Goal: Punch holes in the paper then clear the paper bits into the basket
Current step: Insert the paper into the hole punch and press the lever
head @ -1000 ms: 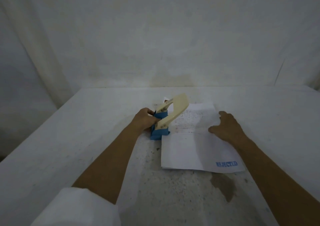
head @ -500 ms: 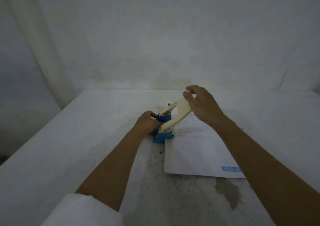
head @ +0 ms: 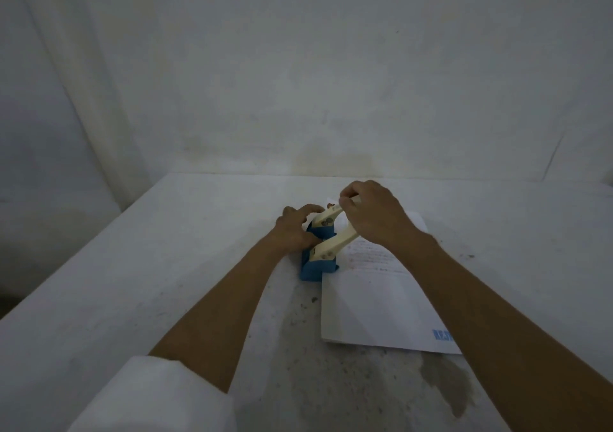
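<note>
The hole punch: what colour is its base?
Blue, under a cream handle; the base shows best in the head view, the only one.

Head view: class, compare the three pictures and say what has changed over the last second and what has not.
The right hand left the white printed paper sheet, rose toward the cream lever handle of the blue hole punch and closed its grip on the handle's top end. The left hand stayed on the punch's body; the handle is still raised and the sheet stays in the punch.

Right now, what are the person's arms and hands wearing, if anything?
Both hands, left hand and right hand, are bare: no gloves, rings or watch visible. The forearms are uncovered. A white sleeve covers the left upper arm; no right sleeve is in view.
</note>
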